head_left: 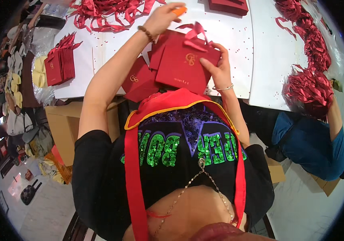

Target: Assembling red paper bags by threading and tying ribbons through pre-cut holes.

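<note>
In my right hand point(219, 69) is a dark red paper gift bag point(182, 66) with gold print, gripped at its right edge, thumb on the front face. A red ribbon point(196, 34) stands in a loop at the bag's top. Behind and left of it lie more red bags point(136, 78), overlapping. My left hand point(164, 18) is raised above the bags, apart from them, its fingers stretched to the right. An orange piece point(179, 11) covers or sits at one fingertip; which of the two I cannot tell.
Loose red ribbons point(103, 14) heap at the table's far left. A row of red bags point(61, 62) stands at the left edge. More bags point(228, 6) lie at the back. Bunched ribbons point(310, 88) line the right side, where another person's arm point(333, 116) reaches in. A cardboard box point(65, 124) stands below left.
</note>
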Demonstrator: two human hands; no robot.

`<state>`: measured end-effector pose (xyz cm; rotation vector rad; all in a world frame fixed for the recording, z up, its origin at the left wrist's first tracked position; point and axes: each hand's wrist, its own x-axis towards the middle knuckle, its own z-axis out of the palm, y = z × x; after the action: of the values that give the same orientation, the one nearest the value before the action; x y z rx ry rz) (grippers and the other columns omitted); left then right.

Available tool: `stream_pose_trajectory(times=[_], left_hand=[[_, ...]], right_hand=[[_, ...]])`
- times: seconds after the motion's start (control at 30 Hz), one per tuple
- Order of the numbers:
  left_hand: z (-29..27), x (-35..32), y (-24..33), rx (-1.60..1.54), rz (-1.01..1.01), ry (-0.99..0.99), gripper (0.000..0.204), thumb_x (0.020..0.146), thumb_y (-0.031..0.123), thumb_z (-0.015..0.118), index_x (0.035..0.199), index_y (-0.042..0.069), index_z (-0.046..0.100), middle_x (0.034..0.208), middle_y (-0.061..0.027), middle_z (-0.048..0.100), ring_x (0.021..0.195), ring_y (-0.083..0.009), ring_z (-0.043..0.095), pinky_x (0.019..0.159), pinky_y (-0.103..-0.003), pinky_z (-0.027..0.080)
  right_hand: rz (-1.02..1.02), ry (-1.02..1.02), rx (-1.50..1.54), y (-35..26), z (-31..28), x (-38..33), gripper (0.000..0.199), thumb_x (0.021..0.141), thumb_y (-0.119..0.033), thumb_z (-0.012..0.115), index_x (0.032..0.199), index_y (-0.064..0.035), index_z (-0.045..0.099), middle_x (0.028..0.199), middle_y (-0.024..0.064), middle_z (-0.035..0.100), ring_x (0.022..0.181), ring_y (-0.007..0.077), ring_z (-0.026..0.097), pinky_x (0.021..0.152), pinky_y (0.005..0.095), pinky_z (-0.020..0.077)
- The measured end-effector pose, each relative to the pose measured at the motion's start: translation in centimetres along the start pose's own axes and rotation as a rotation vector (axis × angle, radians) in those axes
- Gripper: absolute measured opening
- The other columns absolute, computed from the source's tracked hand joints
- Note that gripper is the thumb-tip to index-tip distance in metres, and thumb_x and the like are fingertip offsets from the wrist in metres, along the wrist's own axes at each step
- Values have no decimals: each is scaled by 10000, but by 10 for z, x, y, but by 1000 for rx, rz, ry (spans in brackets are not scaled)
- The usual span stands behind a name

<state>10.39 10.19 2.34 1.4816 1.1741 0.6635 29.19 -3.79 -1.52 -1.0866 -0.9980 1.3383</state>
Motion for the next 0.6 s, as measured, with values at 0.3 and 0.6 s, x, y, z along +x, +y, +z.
stream_pose_trajectory(times=[0.3,0.6], left_hand=[[31,-52,-19,-459,61,-60,366,812,122,601,1125,-29,484,939,-85,608,810,-104,562,687,-225,457],[-43,-76,-8,-137,-23,135,487,819,225,600,1233,15,452,1091,-86,559,962,-127,519,803,-247,424]], right_hand=[[-49,413,45,1,2,29,293,734,-62,698,960,-30,512,895,87,583,781,131,564,704,245,470],[77,100,58,-22,46,42,508,809,-172,634,1198,-33,338,921,81,581,785,111,558,671,225,455]])
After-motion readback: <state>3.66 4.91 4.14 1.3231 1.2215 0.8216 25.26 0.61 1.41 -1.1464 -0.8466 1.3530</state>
